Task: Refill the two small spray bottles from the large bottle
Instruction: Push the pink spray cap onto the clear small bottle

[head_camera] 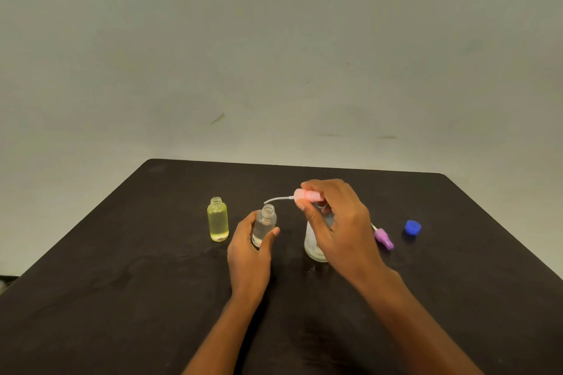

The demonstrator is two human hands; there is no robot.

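My left hand [249, 250] grips a small clear spray bottle [264, 224] that stands upright and uncapped on the dark table [122, 298]. My right hand [335, 222] holds a pink spray cap [306, 195] above and to the right of that bottle's mouth, its thin white tube pointing left toward the opening. A small yellow bottle [218, 219], also uncapped, stands to the left. The large clear bottle [313, 242] stands behind my right hand and is mostly hidden by it.
A purple spray cap [383, 237] lies on the table to the right of the large bottle. A blue screw cap [412, 227] rests further right. A plain pale wall rises behind the table's far edge.
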